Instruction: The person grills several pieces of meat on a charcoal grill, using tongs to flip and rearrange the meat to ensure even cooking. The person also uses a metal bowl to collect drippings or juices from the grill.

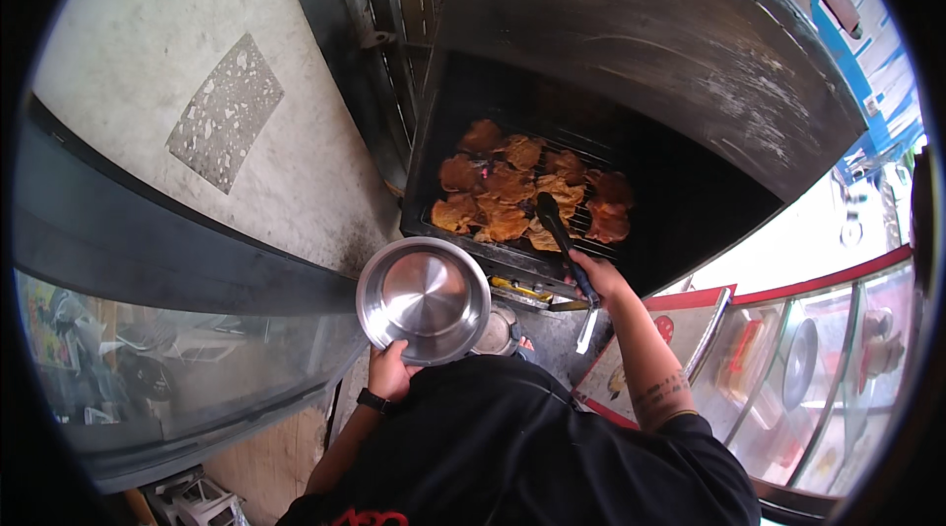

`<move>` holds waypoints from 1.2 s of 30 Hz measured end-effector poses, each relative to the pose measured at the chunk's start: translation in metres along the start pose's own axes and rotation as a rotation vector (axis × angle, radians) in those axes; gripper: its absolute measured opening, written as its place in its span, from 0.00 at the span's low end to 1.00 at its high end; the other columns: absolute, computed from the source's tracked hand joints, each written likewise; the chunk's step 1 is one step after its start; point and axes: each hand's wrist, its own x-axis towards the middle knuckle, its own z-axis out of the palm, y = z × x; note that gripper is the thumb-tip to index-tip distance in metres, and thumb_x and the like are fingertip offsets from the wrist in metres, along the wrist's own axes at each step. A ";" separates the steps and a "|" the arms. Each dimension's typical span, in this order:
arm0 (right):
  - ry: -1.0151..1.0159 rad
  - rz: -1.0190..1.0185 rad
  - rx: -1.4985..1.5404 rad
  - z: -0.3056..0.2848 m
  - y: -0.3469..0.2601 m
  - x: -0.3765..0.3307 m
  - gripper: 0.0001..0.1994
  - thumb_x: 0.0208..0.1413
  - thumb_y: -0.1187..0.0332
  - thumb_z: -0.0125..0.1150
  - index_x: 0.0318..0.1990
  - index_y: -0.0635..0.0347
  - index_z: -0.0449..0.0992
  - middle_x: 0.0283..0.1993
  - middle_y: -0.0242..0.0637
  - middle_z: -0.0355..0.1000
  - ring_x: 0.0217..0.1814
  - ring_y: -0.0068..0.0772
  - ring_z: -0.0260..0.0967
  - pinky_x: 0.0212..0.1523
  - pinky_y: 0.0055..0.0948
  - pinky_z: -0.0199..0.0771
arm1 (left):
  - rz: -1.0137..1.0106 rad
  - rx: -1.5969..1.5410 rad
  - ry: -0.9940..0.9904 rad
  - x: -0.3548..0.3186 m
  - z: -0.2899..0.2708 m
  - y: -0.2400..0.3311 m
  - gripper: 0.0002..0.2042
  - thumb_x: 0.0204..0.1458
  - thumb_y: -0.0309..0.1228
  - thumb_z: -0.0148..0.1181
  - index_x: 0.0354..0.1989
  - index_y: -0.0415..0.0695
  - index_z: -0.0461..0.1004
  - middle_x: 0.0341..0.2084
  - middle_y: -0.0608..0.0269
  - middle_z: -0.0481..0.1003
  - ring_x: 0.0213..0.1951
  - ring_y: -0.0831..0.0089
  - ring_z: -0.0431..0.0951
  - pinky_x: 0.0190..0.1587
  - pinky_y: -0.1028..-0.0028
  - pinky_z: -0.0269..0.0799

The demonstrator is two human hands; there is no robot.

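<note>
My left hand (390, 371) grips the near rim of a shiny steel bowl (424, 295), its thumb over the edge. Nothing lies inside the bowl, which is tipped so its inside faces up. My right hand (598, 280) is closed round a pair of dark tongs (567, 240) whose tips reach down onto the meat. Several flat browned pieces of meat (507, 183) cover the left part of the wire grill grate (591, 147). The tong tips touch or hover just over a piece near the front; whether they pinch it I cannot tell.
A large dark metal hood (650, 24) arches over the grill. To the left stand a pale wall (305, 152) with a grey patch and a glass-fronted counter (217, 359). A red-edged display case (778, 359) flanks my right arm. A yellow-marked bar (517, 290) runs below the grill's front.
</note>
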 end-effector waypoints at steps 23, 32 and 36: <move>0.588 -0.668 -1.401 0.057 -0.019 0.028 0.21 0.51 0.54 0.72 0.51 0.46 0.79 0.37 0.38 0.80 0.35 0.43 0.81 0.31 0.43 0.80 | -0.284 -0.082 -0.112 -0.030 -0.035 -0.007 0.15 0.58 0.32 0.50 0.43 0.33 0.76 0.41 0.51 0.81 0.44 0.60 0.81 0.54 0.64 0.74; 0.570 -0.641 -1.328 0.043 -0.025 0.016 0.20 0.52 0.53 0.71 0.50 0.47 0.79 0.39 0.38 0.81 0.38 0.42 0.82 0.34 0.42 0.81 | -0.283 -0.090 -0.152 -0.030 -0.042 -0.014 0.22 0.59 0.34 0.50 0.54 0.28 0.73 0.51 0.46 0.80 0.54 0.56 0.79 0.64 0.61 0.68; 0.712 -0.670 -1.234 0.029 -0.041 -0.004 0.20 0.52 0.53 0.71 0.52 0.43 0.79 0.38 0.38 0.82 0.39 0.41 0.82 0.36 0.44 0.81 | -0.265 -0.089 -0.141 -0.036 -0.031 -0.008 0.22 0.59 0.34 0.50 0.54 0.28 0.73 0.51 0.46 0.80 0.54 0.56 0.79 0.64 0.61 0.68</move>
